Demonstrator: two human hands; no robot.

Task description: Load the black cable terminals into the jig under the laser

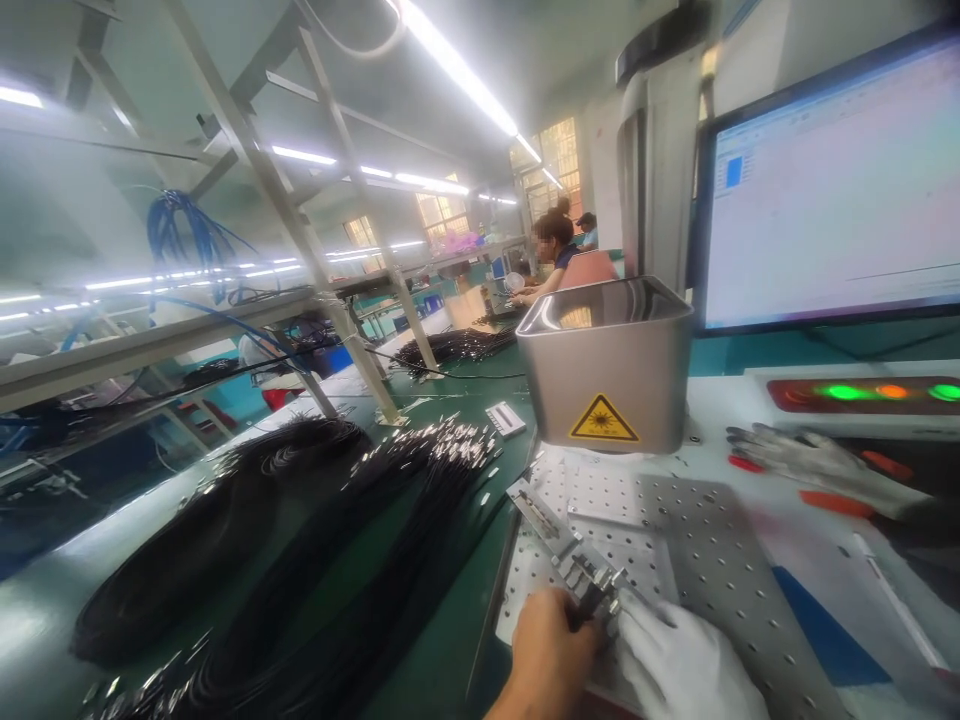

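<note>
At the near edge of the perforated plate (720,560), both hands meet: left hand (551,645) bare, right hand (679,665) gloved, fingers pinched together on black cable ends (592,598). These sit at the near end of the metal fixture (559,540), long axis running far-left. Grey box (607,365) beyond it. Cable bundles (337,540) left.

We see a long green desk (450,640) under a slanted metal frame (277,200), bright ceiling strip lights (457,65) overhead, daylit windows (559,150) at the far wall, and a monitor (832,190) glowing on the right.
</note>
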